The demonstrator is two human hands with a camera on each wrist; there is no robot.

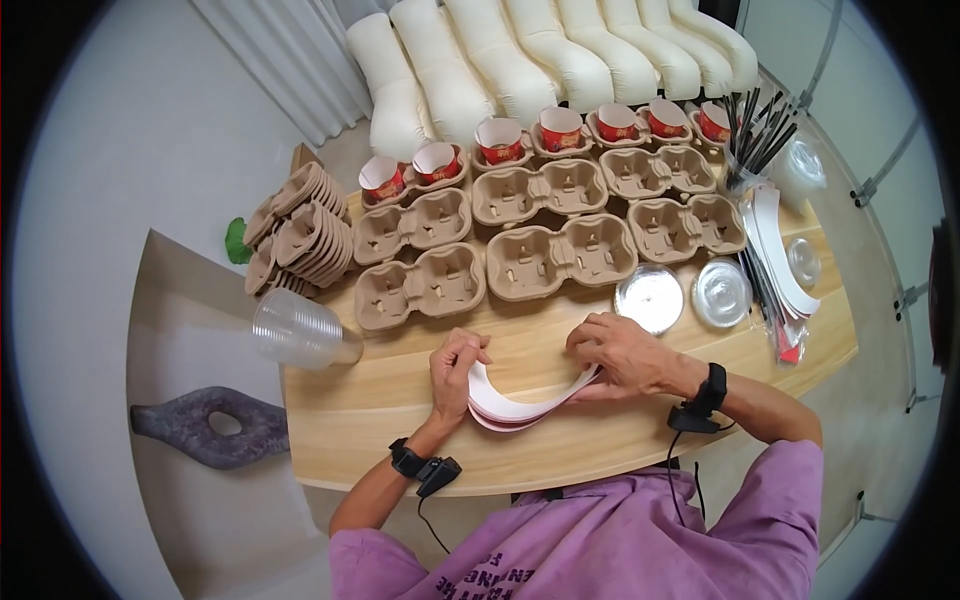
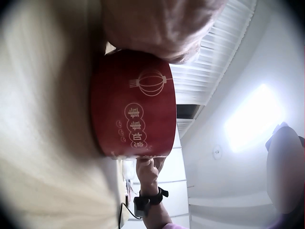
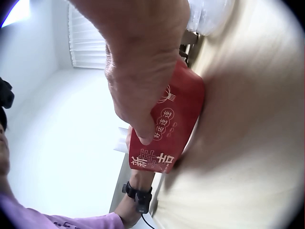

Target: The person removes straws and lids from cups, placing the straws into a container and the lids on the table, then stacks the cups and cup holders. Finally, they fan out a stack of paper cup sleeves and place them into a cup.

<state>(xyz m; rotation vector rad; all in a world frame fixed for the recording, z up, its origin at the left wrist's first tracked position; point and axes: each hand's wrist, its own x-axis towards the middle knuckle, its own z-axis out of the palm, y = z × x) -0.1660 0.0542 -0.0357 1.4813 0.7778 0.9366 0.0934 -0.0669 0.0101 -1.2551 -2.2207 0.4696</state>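
A curved stack of paper sleeves (image 1: 520, 410), white inside and red outside, is bent into a U above the table near its front edge. My left hand (image 1: 458, 372) grips its left end, with fingers curled. At the other end my right hand (image 1: 625, 355) pinches the sleeves between thumb and fingers. The left wrist view shows the red printed face (image 2: 138, 105) with a lantern pattern, my left hand (image 2: 157, 28) at its upper end. In the right wrist view the thumb of my right hand (image 3: 143, 62) lies on the red sleeve (image 3: 183, 102).
Cardboard cup carriers (image 1: 560, 262) stand in rows behind, red cups (image 1: 501, 142) in the back ones. Left are stacked carriers (image 1: 315, 240) and clear plastic cups (image 1: 298, 325). Right are round lids (image 1: 720, 293), more sleeves (image 1: 775, 250) and black straws (image 1: 755, 140).
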